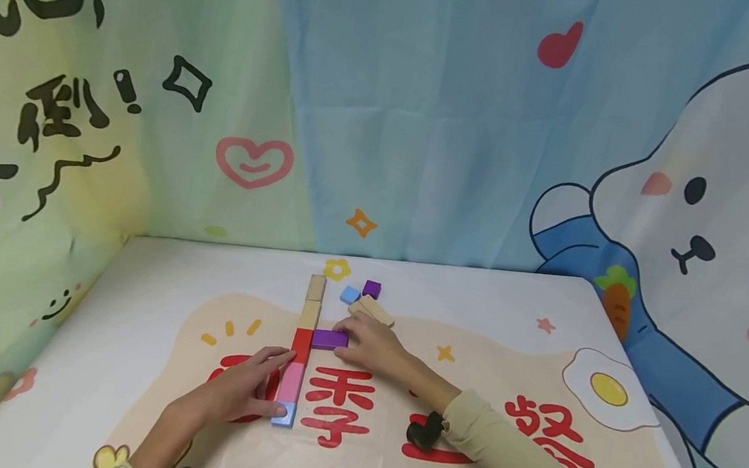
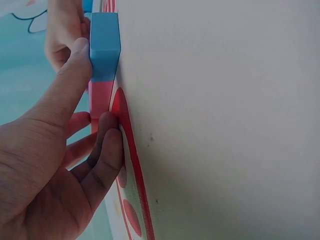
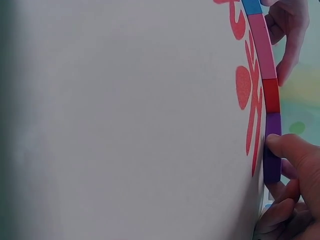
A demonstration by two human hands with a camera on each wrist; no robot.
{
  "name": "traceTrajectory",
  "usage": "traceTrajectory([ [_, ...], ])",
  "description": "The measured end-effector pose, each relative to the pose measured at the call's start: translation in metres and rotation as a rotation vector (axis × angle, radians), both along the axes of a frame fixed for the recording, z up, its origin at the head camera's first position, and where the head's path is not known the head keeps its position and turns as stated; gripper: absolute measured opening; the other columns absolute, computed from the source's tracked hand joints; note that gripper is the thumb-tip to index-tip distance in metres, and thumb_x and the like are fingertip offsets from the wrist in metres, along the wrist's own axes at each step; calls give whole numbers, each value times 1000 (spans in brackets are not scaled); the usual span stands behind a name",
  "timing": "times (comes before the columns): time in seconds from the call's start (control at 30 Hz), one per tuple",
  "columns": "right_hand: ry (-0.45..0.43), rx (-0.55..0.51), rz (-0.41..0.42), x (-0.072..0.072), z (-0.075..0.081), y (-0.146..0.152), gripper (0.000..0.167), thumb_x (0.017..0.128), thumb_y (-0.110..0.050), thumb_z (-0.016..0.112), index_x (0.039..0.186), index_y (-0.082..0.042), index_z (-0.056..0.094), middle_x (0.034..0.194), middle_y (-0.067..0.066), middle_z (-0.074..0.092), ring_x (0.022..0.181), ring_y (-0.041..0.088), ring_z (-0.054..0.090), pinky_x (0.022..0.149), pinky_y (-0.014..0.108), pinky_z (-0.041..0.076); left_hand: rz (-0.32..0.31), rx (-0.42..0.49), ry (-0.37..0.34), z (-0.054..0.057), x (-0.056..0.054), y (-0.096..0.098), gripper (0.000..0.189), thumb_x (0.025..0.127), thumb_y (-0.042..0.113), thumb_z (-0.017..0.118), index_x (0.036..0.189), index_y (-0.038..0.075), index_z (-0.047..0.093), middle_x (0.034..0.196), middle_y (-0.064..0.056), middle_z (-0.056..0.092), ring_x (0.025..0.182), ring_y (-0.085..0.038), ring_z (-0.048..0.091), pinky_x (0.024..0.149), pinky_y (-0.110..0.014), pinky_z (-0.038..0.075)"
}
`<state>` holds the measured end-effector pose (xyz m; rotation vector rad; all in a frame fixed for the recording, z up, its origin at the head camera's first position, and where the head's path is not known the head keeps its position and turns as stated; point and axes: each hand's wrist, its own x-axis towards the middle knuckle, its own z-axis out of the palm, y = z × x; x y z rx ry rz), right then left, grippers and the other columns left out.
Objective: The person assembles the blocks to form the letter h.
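Observation:
A straight row of blocks runs away from me in the head view: light blue block (image 1: 285, 416), pink block (image 1: 291, 381), red block (image 1: 302, 341), then two plain wooden blocks (image 1: 310, 313). Jutting right from the red block is a purple block (image 1: 326, 340), its end right at the red one's side. My right hand (image 1: 374, 347) pinches the purple block by its far end, thumb (image 3: 282, 145) on the near face. Along the row's left side lies my left hand (image 1: 233, 393), thumb against the blue block and index fingertip at the red block; its other fingers bend loosely.
Beyond my right hand lie loose blocks: a small blue cube (image 1: 350, 295), a small purple cube (image 1: 372, 289) and plain wooden blocks (image 1: 376, 310). A printed cloth (image 1: 483, 362) covers the table. A patterned curtain (image 1: 424, 119) hangs behind its far edge.

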<state>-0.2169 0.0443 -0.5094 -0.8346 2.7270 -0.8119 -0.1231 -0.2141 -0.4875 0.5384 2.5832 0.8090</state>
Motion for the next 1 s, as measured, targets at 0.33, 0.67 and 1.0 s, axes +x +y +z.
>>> traceTrajectory([
  [0.33,9,7,1,2,2,-1,36,86,-33,73,118,-18,67,111,0,61,96,10,54,83,28,49,10,9,-19,2,-1,0,88,79,52,73,151,17,35,152,-9,35,133,-32,44,97,-45,52],
  [0.67,21,1,8,3,3,-2,37,86,-33,73,118,-16,67,121,4,61,115,19,58,97,40,50,-11,13,5,1,-1,-1,88,80,51,72,151,14,35,152,-9,35,124,-26,50,97,-43,52],
  [1.0,63,-29,4,-5,18,11,46,86,-36,74,125,-16,62,112,0,61,103,14,61,86,32,54,-3,-1,-9,1,-2,0,89,80,51,73,151,15,35,153,-8,34,87,-9,52,71,-18,48],
])
